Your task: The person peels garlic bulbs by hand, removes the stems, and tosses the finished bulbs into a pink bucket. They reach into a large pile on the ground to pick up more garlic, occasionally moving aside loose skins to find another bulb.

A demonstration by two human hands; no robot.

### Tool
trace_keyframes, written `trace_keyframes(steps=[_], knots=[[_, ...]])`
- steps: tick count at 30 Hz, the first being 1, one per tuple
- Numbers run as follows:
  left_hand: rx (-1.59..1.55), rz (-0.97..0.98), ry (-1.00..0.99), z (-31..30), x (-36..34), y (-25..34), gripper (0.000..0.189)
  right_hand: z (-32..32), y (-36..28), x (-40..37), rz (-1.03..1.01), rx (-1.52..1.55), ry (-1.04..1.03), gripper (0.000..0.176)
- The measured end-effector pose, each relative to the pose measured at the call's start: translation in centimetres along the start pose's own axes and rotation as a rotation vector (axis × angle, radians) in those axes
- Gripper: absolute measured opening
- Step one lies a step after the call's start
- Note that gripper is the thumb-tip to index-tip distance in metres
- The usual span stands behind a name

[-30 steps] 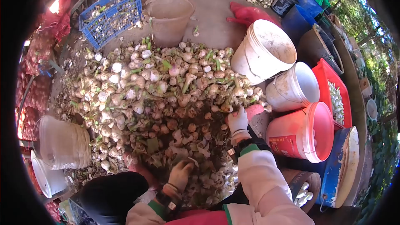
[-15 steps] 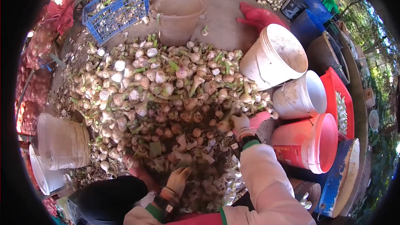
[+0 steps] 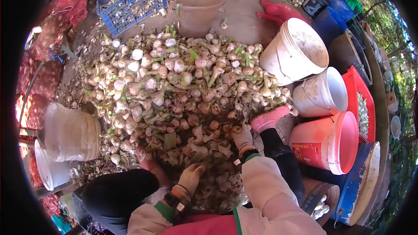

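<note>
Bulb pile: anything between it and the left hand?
Only loose skins, lying on the ground between the left hand and the bulb pile. They look thin, so probably no real obstacle.

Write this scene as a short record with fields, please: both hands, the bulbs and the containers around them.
Left hand: fingers curled, over loose skins; contact unclear
Right hand: fingertips at a brownish bulb; grip unclear
Main pile: many bulbs, some with green stalks, beyond both hands
Far side: blue crate beside a brown tub
Right side: two white buckets, a red-and-white bucket, a red tray with small white pieces
</note>
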State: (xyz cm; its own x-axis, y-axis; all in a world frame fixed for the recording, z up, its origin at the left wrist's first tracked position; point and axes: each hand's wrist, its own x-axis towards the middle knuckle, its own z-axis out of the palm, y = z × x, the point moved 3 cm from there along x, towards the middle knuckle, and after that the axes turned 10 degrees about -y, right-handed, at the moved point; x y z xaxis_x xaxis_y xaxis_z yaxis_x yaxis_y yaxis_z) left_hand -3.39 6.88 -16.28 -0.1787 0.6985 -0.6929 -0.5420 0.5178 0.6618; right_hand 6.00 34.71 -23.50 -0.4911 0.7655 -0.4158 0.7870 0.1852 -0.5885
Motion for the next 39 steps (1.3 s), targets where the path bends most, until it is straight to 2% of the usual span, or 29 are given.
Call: trace_keyframes(steps=[2, 3, 4, 6, 7, 8, 10, 11, 12, 13, 14, 16, 18, 20, 22, 24, 25, 26, 27, 28, 29, 30, 31, 32, 33, 34, 36, 38, 39], knots=[[-0.200, 0.126, 0.049, 0.1, 0.5, 1.5, 0.043, -1.5, -3.8, -1.9, 0.051, 0.154, -0.081, 0.048], [-0.273, 0.168, -0.018, 0.1, 0.9, 1.8, 0.045, -0.9, -4.9, -3.2, -0.250, 0.047, 0.112, 0.039], [-0.271, 0.177, -0.021, 0.7, 0.2, 3.5, 0.045, -3.0, -9.4, -7.5, -0.489, 0.050, 0.216, 0.034], [-0.727, 0.289, -0.193, 3.1, -2.0, 7.5, 0.038, -4.1, -14.4, -14.5, -0.688, -0.035, 0.050, 0.041], [-0.722, 0.291, -0.183, 2.9, -2.4, 7.3, 0.038, -4.1, -15.8, -18.1, -0.799, -0.022, -0.040, 0.044], [-0.817, 0.312, -0.169, 2.4, -2.4, 6.5, 0.041, -4.8, -18.1, -21.4, -0.897, -0.057, -0.102, 0.039], [-0.900, 0.349, -0.169, 1.9, -4.1, 6.2, 0.044, -5.5, -18.9, -24.6, -0.912, 0.117, -0.124, 0.024], [-0.661, 0.411, -0.117, 1.6, -5.2, 6.2, 0.043, -6.0, -18.0, -24.7, -0.716, 0.168, -0.083, 0.014], [-0.421, 0.467, -0.062, 1.6, -6.4, 6.4, 0.043, -6.1, -17.0, -24.5, -0.518, 0.221, -0.044, 0.014], [-0.669, 0.513, 0.028, 2.1, -6.9, 6.5, 0.040, -6.5, -17.3, -24.0, -0.564, 0.144, 0.103, 0.028], [-0.662, 0.525, 0.017, 2.0, -7.4, 6.4, 0.040, -6.7, -17.5, -24.5, -0.572, 0.146, 0.118, 0.028], [-0.522, 0.569, -0.037, 1.6, -8.1, 6.7, 0.036, -6.6, -19.2, -25.9, -0.647, -0.161, 0.161, 0.031], [-0.588, 0.651, -0.016, 2.0, -8.7, 7.1, 0.034, -6.4, -20.2, -27.8, -0.693, -0.180, 0.168, 0.032], [-0.652, 0.727, 0.011, 0.4, -8.6, 6.8, 0.032, -5.9, -20.6, -29.9, -0.714, -0.225, -0.057, 0.030], [-0.656, 0.696, -0.176, -3.4, -6.7, 5.2, 0.033, -7.2, -20.1, -31.9, -0.742, -0.232, -0.133, 0.027], [-0.634, 0.716, -0.253, -1.0, -8.9, 6.7, 0.037, -9.3, -19.5, -32.7, -0.768, -0.018, 0.115, 0.032], [-0.618, 0.730, -0.322, 0.9, -10.5, 7.7, 0.041, -10.1, -18.3, -31.0, -0.759, 0.140, 0.139, 0.022], [-0.601, 0.738, -0.393, 2.5, -11.2, 8.2, 0.046, -11.7, -19.6, -31.6, -0.790, 0.317, 0.051, 0.034], [-0.812, 0.733, -0.571, 3.5, -10.0, 8.2, 0.042, -11.4, -19.5, -31.6, -0.830, 0.174, 0.055, 0.050], [-0.789, 0.593, -0.382, 5.4, -11.0, 9.0, 0.039, -10.5, -19.3, -31.3, -0.867, 0.027, 0.059, 0.067], [-0.626, 0.633, -0.318, 5.8, -10.4, 8.4, 0.037, -9.1, -18.3, -31.3, -0.843, 0.140, -0.050, 0.084], [-0.467, 0.674, -0.254, 6.5, -10.5, 8.7, 0.035, -9.2, -17.9, -31.1, -0.841, 0.133, -0.037, 0.084], [-0.473, 0.682, -0.267, 6.4, -10.7, 9.2, 0.035, -9.9, -17.6, -31.0, -0.864, 0.047, 0.141, 0.083], [-0.453, 0.623, -0.365, 5.9, -11.1, 9.7, 0.023, -10.6, -17.4, -31.1, -0.885, -0.041, 0.314, 0.083], [-0.432, 0.563, -0.459, 6.1, -11.9, 10.4, 0.013, -11.0, -17.2, -31.3, -0.807, -0.175, 0.439, 0.075], [-0.440, 0.570, -0.463, 6.7, -12.5, 11.1, 0.013, -10.9, -17.0, -31.0, -0.813, -0.185, 0.439, 0.075], [-0.240, 0.474, -0.320, 7.3, -13.5, 11.3, 0.011, -9.9, -17.3, -31.2, -0.934, -0.520, 0.573, 0.066], [-0.315, 0.517, -0.309, 6.5, -12.9, 10.9, 0.010, -9.6, -18.3, -31.5, -0.978, -0.563, 0.607, 0.059], [-0.358, 0.515, -0.245, 6.1, -13.1, 11.1, 0.008, -9.8, -19.1, -31.5, -0.987, -0.484, 0.573, 0.055]])
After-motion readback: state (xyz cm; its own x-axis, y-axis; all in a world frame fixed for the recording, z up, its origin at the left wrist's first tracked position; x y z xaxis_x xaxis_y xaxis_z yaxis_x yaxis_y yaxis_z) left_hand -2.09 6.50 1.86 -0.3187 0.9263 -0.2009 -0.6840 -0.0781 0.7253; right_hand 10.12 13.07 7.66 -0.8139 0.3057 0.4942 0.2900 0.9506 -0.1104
